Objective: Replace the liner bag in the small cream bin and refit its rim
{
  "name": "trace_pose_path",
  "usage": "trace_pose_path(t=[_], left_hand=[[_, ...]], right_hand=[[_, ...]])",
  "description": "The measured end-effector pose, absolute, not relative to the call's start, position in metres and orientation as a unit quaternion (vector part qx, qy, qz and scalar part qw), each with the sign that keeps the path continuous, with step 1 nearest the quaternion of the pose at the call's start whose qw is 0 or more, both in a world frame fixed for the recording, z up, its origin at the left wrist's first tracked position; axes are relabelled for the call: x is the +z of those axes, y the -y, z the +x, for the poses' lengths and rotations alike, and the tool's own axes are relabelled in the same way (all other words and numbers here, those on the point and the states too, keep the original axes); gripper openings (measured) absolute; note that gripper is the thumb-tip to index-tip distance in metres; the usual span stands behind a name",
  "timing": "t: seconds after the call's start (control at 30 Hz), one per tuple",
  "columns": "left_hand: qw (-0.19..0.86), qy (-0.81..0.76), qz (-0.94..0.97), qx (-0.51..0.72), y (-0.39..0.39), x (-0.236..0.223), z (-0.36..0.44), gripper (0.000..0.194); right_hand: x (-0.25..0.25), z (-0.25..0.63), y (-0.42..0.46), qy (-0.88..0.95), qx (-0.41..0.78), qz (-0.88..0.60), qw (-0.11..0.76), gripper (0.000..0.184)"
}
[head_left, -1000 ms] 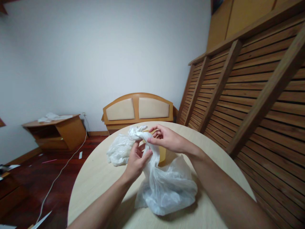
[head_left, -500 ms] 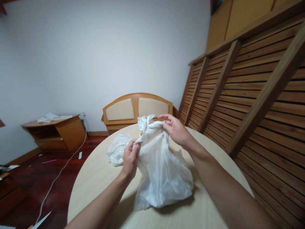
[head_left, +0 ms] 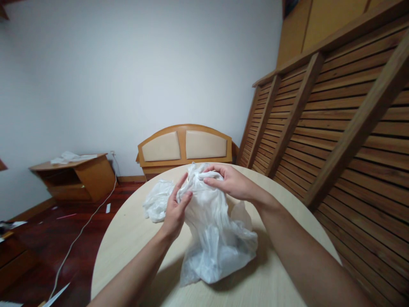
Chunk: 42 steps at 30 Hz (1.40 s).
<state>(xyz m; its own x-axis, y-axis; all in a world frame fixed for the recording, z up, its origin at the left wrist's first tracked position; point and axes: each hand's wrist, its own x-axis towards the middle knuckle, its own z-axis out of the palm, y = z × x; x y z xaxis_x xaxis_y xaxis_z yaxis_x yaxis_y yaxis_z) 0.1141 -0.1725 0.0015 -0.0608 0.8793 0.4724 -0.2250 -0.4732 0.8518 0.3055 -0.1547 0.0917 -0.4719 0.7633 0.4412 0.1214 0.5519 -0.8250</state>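
A white, translucent plastic bag [head_left: 207, 230] stands on the round table in front of me, its lower part bulging around contents I cannot make out. Its upper end is bunched and sags a little. With thumb and fingers, my right hand [head_left: 231, 181] grips a twisted strip of plastic at the top. At the upper left side, my left hand [head_left: 175, 209] touches the bag, thumb and index finger spread apart around its edge. Some left fingertips are hidden. Another crumpled white plastic bag [head_left: 158, 200] lies just behind and left of my left hand.
The pale round tabletop [head_left: 128, 247] has a curved edge. Beyond it stands a padded wooden headboard [head_left: 185, 145]. A slatted wooden frame [head_left: 319, 128] leans along the right. To the left are a low cabinet [head_left: 73, 179] and a cable [head_left: 79, 234] on the floor.
The bag's top has come down and its neck is slacker. My left fingers have spread from a pinch. My right hand has moved slightly left and down, still on the bag.
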Motion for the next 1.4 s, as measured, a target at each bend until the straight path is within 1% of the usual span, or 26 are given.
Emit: trace_pose_path(t=[0.1, 0.17, 0.23, 0.3, 0.4, 0.47, 0.53, 0.63, 0.67, 0.73, 0.83, 0.9, 0.97, 1.03, 1.1, 1.13, 1.2, 1.3, 1.37, 1.4], left_hand=[[0.417, -0.331, 0.556, 0.638, 0.167, -0.001, 0.111, 0.040], [0.412, -0.330, 0.552, 0.646, 0.164, -0.002, 0.108, 0.038], [0.413, -0.327, 0.535, 0.660, 0.161, -0.002, 0.106, 0.043], [0.406, -0.327, 0.512, 0.683, 0.159, -0.002, 0.104, 0.048], [0.374, -0.315, 0.486, 0.724, 0.155, -0.001, 0.102, 0.053], [0.353, -0.301, 0.479, 0.745, 0.152, -0.001, 0.101, 0.057], [0.330, -0.293, 0.480, 0.758, 0.151, 0.000, 0.102, 0.061], [0.286, -0.290, 0.500, 0.765, 0.153, 0.001, 0.106, 0.067], [0.272, -0.288, 0.512, 0.762, 0.155, 0.001, 0.107, 0.069], [0.251, -0.287, 0.542, 0.749, 0.158, 0.000, 0.110, 0.071], [0.257, -0.296, 0.584, 0.711, 0.163, -0.004, 0.113, 0.068], [0.295, -0.296, 0.609, 0.674, 0.165, -0.008, 0.113, 0.063], [0.346, -0.286, 0.625, 0.639, 0.167, -0.011, 0.114, 0.062], [0.387, -0.273, 0.630, 0.616, 0.168, -0.012, 0.115, 0.065], [0.402, -0.267, 0.629, 0.610, 0.168, -0.010, 0.116, 0.068], [0.400, -0.270, 0.625, 0.614, 0.168, -0.009, 0.117, 0.068], [0.379, -0.284, 0.607, 0.639, 0.168, -0.005, 0.118, 0.065], [0.351, -0.309, 0.569, 0.676, 0.166, 0.000, 0.116, 0.053], [0.356, -0.312, 0.550, 0.688, 0.164, 0.001, 0.113, 0.047], [0.363, -0.311, 0.541, 0.692, 0.163, 0.001, 0.112, 0.045]], right_hand=[[0.090, 0.305, 0.152, 0.779, 0.350, -0.297, 0.426, 0.031], [0.089, 0.308, 0.149, 0.756, 0.329, -0.333, 0.458, 0.033], [0.089, 0.311, 0.143, 0.715, 0.317, -0.362, 0.507, 0.035], [0.090, 0.315, 0.137, 0.661, 0.334, -0.369, 0.561, 0.036], [0.094, 0.323, 0.129, 0.562, 0.374, -0.344, 0.653, 0.035], [0.097, 0.328, 0.126, 0.513, 0.374, -0.319, 0.704, 0.034], [0.100, 0.332, 0.125, 0.502, 0.349, -0.304, 0.731, 0.040], [0.104, 0.335, 0.128, 0.531, 0.296, -0.302, 0.734, 0.057], [0.105, 0.334, 0.130, 0.545, 0.284, -0.299, 0.730, 0.060], [0.105, 0.332, 0.135, 0.584, 0.294, -0.290, 0.699, 0.057], [0.099, 0.326, 0.143, 0.669, 0.363, -0.286, 0.582, 0.047], [0.094, 0.322, 0.147, 0.724, 0.384, -0.278, 0.501, 0.049], [0.089, 0.320, 0.152, 0.783, 0.369, -0.251, 0.434, 0.059], [0.087, 0.318, 0.157, 0.843, 0.342, -0.221, 0.352, 0.075], [0.087, 0.317, 0.162, 0.883, 0.319, -0.202, 0.280, 0.088], [0.087, 0.317, 0.164, 0.892, 0.311, -0.197, 0.261, 0.092], [0.088, 0.315, 0.166, 0.899, 0.299, -0.196, 0.253, 0.098], [0.084, 0.310, 0.165, 0.891, 0.278, -0.221, 0.282, 0.106], [0.077, 0.306, 0.163, 0.878, 0.263, -0.255, 0.309, 0.106], [0.073, 0.304, 0.162, 0.870, 0.257, -0.271, 0.322, 0.104]])
